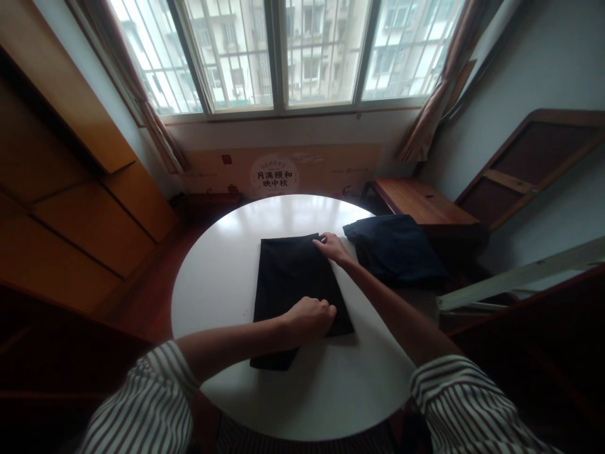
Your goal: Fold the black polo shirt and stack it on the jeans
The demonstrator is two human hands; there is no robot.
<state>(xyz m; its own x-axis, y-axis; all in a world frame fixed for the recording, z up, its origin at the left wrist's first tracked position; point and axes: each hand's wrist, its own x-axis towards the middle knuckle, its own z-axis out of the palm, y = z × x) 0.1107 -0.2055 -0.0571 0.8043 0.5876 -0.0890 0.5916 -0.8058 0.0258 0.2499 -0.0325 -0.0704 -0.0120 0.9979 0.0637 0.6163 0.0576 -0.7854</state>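
A folded black garment (293, 296) lies flat on a round white table (222, 302), its long side running away from me. My left hand (309, 318) is curled on the garment's near half, with the fingers gathering the cloth. My right hand (331, 248) reaches the far top corner of the black fabric, with the fingertips pinching its edge. A dark navy garment (394, 249) lies bunched at the table's far right edge, just to the right of my right hand. Striped sleeves cover both my forearms near the elbows.
A wooden bench (420, 200) stands beyond the table at the right. Behind it are a barred window (283, 57) and a printed banner (274, 173). Wooden cabinets (80, 214) line the left wall, and a pale rail (515, 277) juts in at the right.
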